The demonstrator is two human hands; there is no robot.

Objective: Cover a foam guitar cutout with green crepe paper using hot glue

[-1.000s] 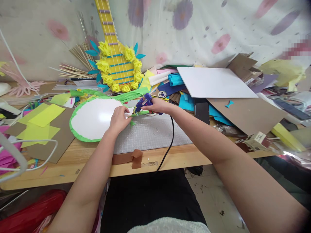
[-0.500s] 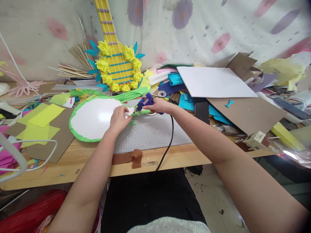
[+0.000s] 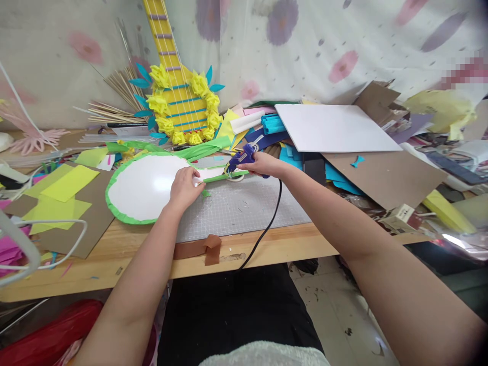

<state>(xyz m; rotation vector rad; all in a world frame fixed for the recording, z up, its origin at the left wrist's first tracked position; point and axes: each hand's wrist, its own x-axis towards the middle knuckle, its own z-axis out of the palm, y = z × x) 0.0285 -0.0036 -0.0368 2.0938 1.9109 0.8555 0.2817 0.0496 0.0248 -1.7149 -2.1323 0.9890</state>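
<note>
A white guitar-shaped board (image 3: 145,184), its rim covered in green crepe paper, lies flat with its round body at left and its narrow neck pointing right. My left hand (image 3: 185,187) grips the board where body meets neck, fingers bent and pressed together at the green edge. My right hand (image 3: 264,164) is wrapped around a blue hot glue gun (image 3: 241,158), whose nozzle points down at the neck's edge. A black cord (image 3: 271,223) trails from the gun over the table edge. A small green scrap (image 3: 206,193) lies just below the neck.
A grey cutting mat (image 3: 236,208) lies under the neck. Behind stands a yellow paper guitar (image 3: 186,107) with paper flowers. Left are yellow sheets (image 3: 70,183) on brown cardboard; right, a white board (image 3: 335,129) over a brown cardboard sheet (image 3: 381,178). A brown strip (image 3: 190,249) lies at the front edge.
My right hand has moved the glue gun right along the neck, away from my left hand. More of the neck's green edge shows. My left hand stays at the same spot on the board.
</note>
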